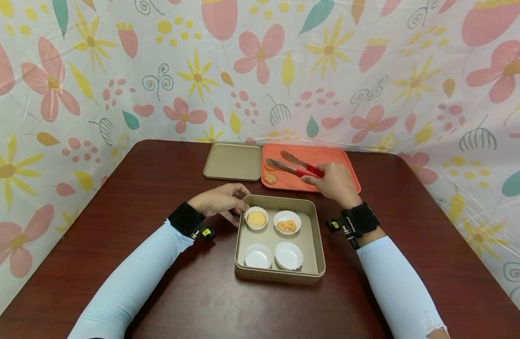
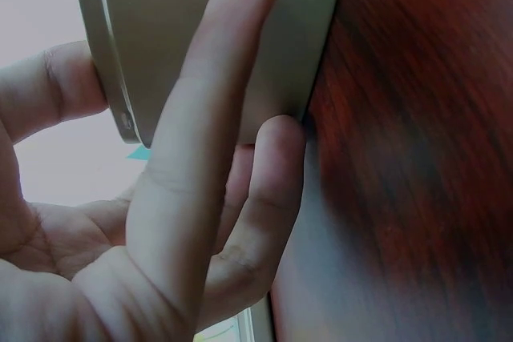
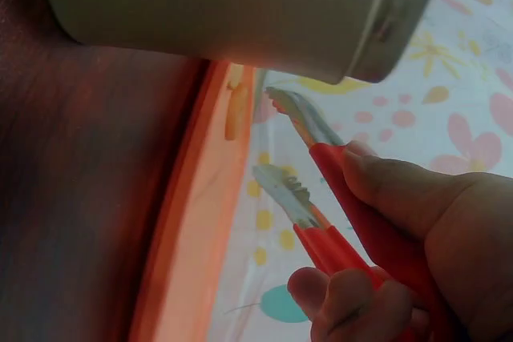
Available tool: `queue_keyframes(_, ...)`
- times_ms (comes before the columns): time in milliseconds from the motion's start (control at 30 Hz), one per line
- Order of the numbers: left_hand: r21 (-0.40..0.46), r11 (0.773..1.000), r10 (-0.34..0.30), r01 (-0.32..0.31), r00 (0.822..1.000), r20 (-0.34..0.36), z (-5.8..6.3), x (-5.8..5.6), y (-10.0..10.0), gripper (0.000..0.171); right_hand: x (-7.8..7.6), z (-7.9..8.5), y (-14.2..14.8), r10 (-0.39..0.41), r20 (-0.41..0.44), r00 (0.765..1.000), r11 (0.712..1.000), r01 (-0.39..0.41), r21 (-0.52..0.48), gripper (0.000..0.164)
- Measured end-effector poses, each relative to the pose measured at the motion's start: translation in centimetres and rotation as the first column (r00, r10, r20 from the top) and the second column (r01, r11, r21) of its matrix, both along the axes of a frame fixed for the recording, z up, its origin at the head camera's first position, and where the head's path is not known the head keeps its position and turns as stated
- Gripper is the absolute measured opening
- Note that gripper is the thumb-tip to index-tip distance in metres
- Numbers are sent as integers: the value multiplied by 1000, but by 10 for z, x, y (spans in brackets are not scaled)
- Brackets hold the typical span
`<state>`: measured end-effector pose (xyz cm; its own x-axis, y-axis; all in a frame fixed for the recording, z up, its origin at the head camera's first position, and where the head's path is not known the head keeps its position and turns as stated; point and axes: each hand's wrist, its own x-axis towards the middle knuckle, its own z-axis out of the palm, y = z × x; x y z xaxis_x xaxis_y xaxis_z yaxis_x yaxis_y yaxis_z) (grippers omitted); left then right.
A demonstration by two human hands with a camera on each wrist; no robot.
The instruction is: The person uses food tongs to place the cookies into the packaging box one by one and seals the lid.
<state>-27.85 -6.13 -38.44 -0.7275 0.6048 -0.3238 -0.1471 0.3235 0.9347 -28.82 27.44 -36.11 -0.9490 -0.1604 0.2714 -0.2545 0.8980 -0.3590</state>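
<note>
My left hand (image 1: 223, 202) holds the far left corner of a square beige tin (image 1: 319, 249); in the left wrist view its fingers (image 2: 200, 118) lie against the tin's wall and rim. Inside stand white paper baking cups: one carries a round yellow cookie (image 1: 256, 218), another pretzel-shaped cookies (image 1: 287, 226). The two nearer ones, a left paper cup (image 1: 258, 257) and a right paper cup (image 1: 289, 256), hold nothing. My right hand (image 1: 338, 183) grips red-handled metal tongs (image 1: 300, 170), tips spread apart over the orange tray (image 1: 327, 153). Beneath the tips lies a round cookie (image 1: 270, 178), beside a partly hidden pretzel-shaped cookie (image 1: 269, 166).
A shallow beige lid or tray (image 1: 233, 160) lies left of the orange tray, side by side with it. Everything stands on a dark brown wooden table (image 1: 179, 292). Behind the table hangs a flower-patterned cloth (image 1: 260, 84).
</note>
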Motion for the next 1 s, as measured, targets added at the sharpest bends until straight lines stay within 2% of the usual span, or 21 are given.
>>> queue_keyframes(300,-3,1000,9,-9,1000,5,0,1,1,45,-8,-13,-1,43,-12,999,998,-42,38,48)
queue_keyframes(533,-4,1000,20,-20,1000,10,1,2,0,46,-12,-23,-3,49,-17,999,999,-48,25,46)
queue_keyframes(833,-9,1000,25,-25,1000,18,1,2,2,46,-10,-26,-4,56,-33,998,998,-54,41,37)
queue_keyframes(1000,-11,1000,23,-23,1000,10,0,1,1,46,-9,-24,-5,68,-41,997,996,-65,54,41)
